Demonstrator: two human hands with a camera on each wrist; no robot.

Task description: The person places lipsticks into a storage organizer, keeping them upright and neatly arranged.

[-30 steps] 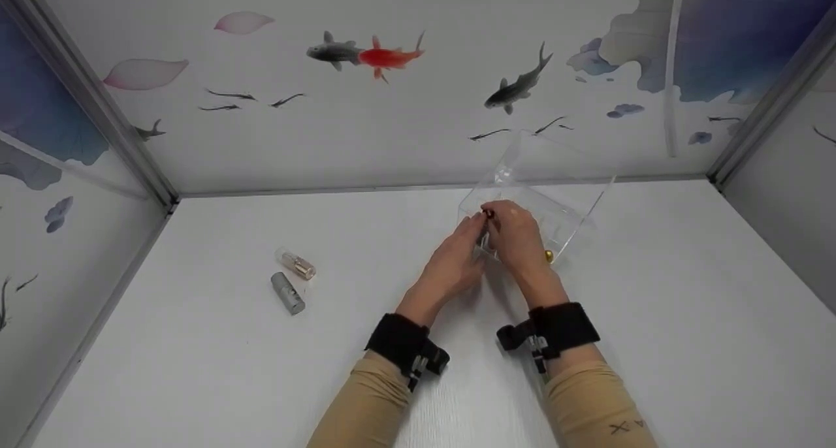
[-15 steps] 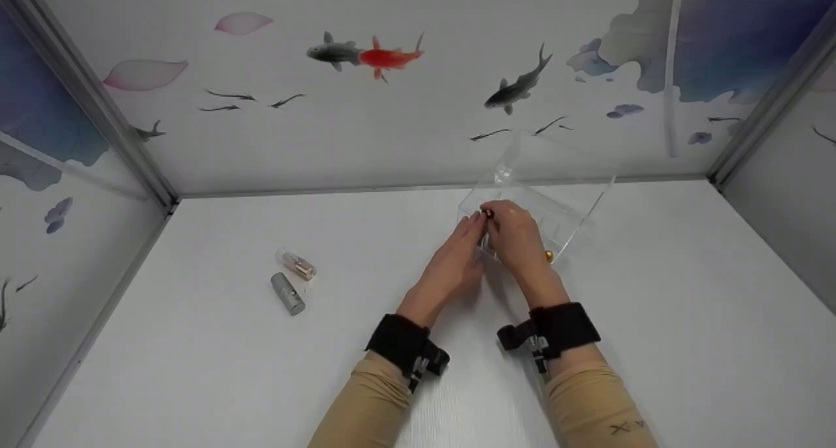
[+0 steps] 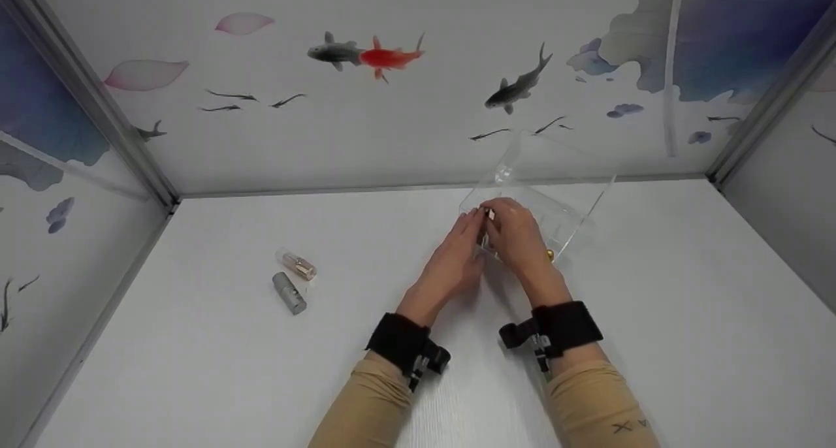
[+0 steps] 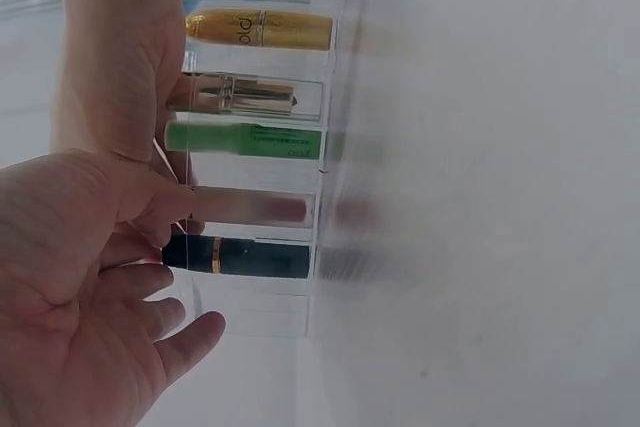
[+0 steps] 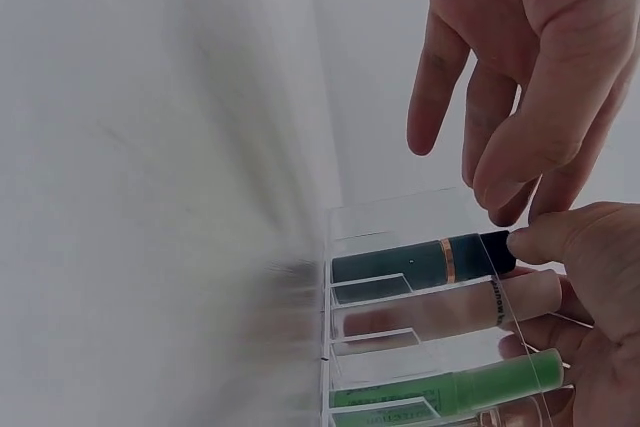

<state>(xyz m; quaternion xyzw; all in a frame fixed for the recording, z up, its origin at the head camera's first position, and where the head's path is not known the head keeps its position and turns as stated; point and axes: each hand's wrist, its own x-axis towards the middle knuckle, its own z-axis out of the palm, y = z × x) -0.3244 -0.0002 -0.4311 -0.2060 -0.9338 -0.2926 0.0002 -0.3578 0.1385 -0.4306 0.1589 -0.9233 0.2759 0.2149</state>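
A clear acrylic lipstick organizer [image 3: 591, 211] stands near the back wall, with upright tubes in its front slots. My right hand [image 3: 519, 239] reaches over its front and pinches the black cap of a dark green lipstick [image 5: 400, 263] with a gold ring, which sits in an end slot. Beside it my left hand [image 3: 449, 262] keeps its fingers extended close to that tube's top; contact is unclear. In the left wrist view, a rosy lip gloss tube [image 4: 265, 208], a green tube [image 4: 275, 141], a clear-capped tube [image 4: 250, 97] and a gold lipstick [image 4: 290, 30] fill neighbouring slots.
On the white table to the left lie a clear tube with a gold base [image 3: 298, 265] and a silver-grey tube [image 3: 289, 293]. Behind the organizer rises a wall [image 3: 405, 141] printed with fish. A metal-framed side wall [image 3: 784, 206] stands at the right.
Both hands have shifted very slightly forward, and the dark lipstick's top is now more covered by the fingers. The tubes on the left of the table have stayed put.
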